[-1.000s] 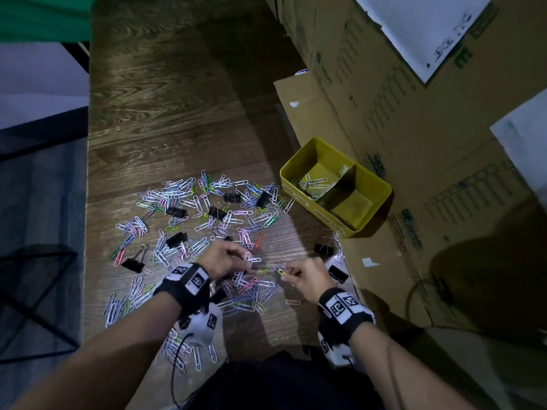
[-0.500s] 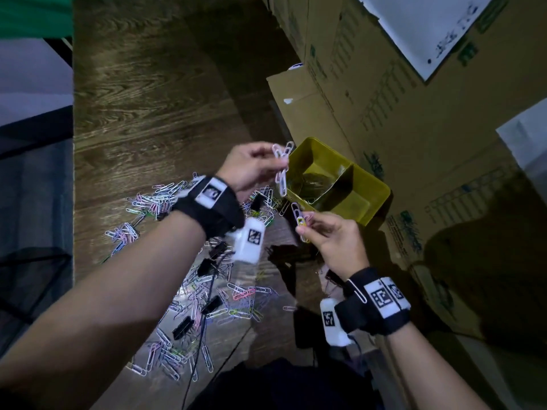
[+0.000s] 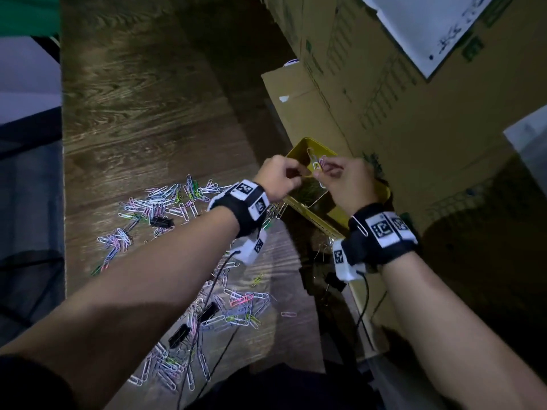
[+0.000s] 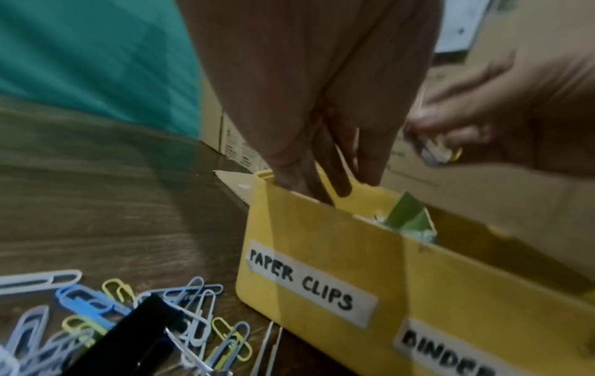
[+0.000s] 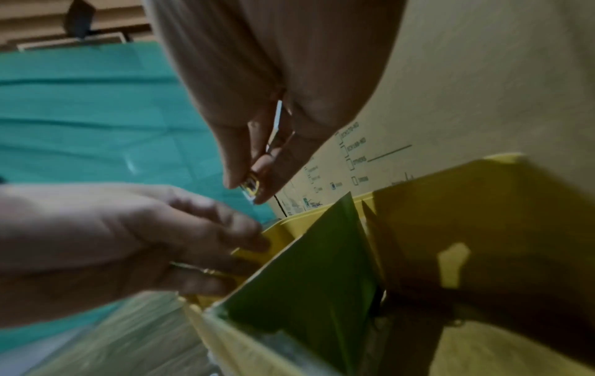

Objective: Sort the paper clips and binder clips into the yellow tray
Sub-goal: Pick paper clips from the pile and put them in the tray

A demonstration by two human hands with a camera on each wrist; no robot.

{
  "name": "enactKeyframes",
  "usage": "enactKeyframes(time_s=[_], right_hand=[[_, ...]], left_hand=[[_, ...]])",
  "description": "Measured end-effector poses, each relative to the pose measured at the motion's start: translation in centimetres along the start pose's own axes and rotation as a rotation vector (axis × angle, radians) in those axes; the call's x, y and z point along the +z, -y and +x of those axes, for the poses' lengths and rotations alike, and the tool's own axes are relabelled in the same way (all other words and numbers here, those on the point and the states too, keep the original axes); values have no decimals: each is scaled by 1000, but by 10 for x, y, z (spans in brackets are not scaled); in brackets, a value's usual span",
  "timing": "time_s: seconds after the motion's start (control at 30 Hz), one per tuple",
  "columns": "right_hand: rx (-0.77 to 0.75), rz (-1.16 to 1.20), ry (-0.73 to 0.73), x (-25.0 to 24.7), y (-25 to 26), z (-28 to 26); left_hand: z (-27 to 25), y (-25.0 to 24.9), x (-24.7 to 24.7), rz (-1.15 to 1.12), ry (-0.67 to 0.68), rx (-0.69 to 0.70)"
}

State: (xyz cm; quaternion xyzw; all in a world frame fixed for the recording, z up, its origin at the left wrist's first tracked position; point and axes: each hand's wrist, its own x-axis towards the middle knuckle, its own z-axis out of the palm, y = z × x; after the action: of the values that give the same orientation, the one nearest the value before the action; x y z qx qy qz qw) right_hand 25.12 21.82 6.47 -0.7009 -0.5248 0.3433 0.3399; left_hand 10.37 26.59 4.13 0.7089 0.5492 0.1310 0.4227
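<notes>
While both hands are held over the yellow tray (image 3: 381, 192), paper clips (image 3: 316, 164) are pinched in the right hand (image 3: 349, 184); left hand (image 3: 278, 180) fingers curled, contents unclear. Release into the PAPER CLIPS compartment (image 4: 306, 254) is called for next.

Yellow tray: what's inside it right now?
The yellow tray holds a heap of paper clips in its labelled section, beside a green divider. Both hands cover the rest; the other section's contents are hidden.

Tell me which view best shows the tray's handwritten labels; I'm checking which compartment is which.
The left wrist view: the yellow tray faces it side-on, with "PAPER CLIPS" readable and a second label cut off. The head view shows only the tray's rim behind the hands, no labels. The right wrist view looks into the tray from above its green divider.
</notes>
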Motion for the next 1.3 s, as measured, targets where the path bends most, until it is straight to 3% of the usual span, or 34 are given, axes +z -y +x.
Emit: enactKeyframes(time_s=[0.1, 0.13, 0.2, 0.3, 0.4, 0.5, 0.67, 0.8, 0.93, 1.1, 1.2, 1.3], right_hand=[[-9, -219, 123, 12, -4, 18], [-18, -288, 181, 16, -5, 21], [-39, -454, 309, 22, -4, 23], [-72, -551, 366, 26, 2, 20], [-119, -513, 362, 31, 8, 6], [-142, -702, 459, 40, 7, -9], [-212, -890, 366, 39, 2, -20], [-233, -872, 251, 33, 0, -16], [-226, -874, 266, 39, -3, -18], [-237, -807, 238, 52, -15, -19], [-270, -750, 184, 57, -18, -21], [-441, -603, 79, 61, -16, -34]], left_hand=[[-15, 18, -17, -331, -182, -53], [-20, 28, -22, -335, -233, -72], [-33, 46, -32, -103, -265, -94], [-48, 75, -36, 251, -159, -103], [-50, 93, -25, 440, 6, -141], [-45, 94, -8, 551, 121, -141], [-41, 95, 8, 726, 184, -83], [-43, 99, 4, 718, 192, 37], [-55, 113, -18, 677, 207, 96], [-79, 141, -50, 752, 373, 71], [-76, 136, -55, 789, 319, 94], [-51, 115, -43, 767, 202, 114]])
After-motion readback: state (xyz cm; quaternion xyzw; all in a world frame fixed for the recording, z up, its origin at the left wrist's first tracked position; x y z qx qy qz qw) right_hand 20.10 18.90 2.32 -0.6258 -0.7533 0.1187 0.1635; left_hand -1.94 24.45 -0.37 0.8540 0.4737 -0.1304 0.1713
